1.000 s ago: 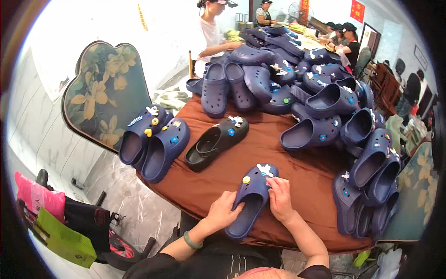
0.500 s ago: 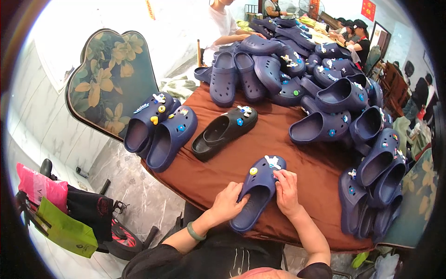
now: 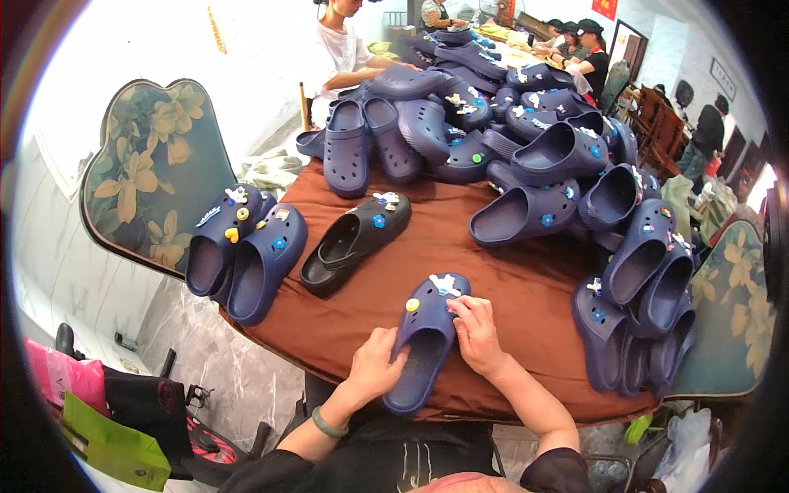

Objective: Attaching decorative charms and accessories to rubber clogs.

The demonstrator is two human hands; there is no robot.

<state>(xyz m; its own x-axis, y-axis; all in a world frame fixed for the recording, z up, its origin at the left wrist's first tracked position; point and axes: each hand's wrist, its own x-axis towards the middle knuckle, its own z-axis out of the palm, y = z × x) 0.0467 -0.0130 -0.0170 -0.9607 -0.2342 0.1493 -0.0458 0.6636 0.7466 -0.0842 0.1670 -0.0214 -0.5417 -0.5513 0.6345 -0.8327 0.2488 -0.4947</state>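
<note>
1. Near the table's (image 3: 329, 329) near edge lies 1 navy clog (image 3: 426, 341), its long axis running near to far, toe pointing away and slightly right.
2. The left hand (image 3: 374, 366) clasps its heel side; the right hand (image 3: 477, 333) pinches the upper's right side with curled fingers.
3. Farther off lies a black clog (image 3: 353, 242), toe toward the far right.

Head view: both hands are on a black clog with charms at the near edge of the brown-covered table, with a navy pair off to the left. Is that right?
Not quite: the clog under the left hand and right hand is navy blue, as the head view shows. The only black clog lies untouched farther up the brown-covered table. The navy pair to the left is correct.
</note>
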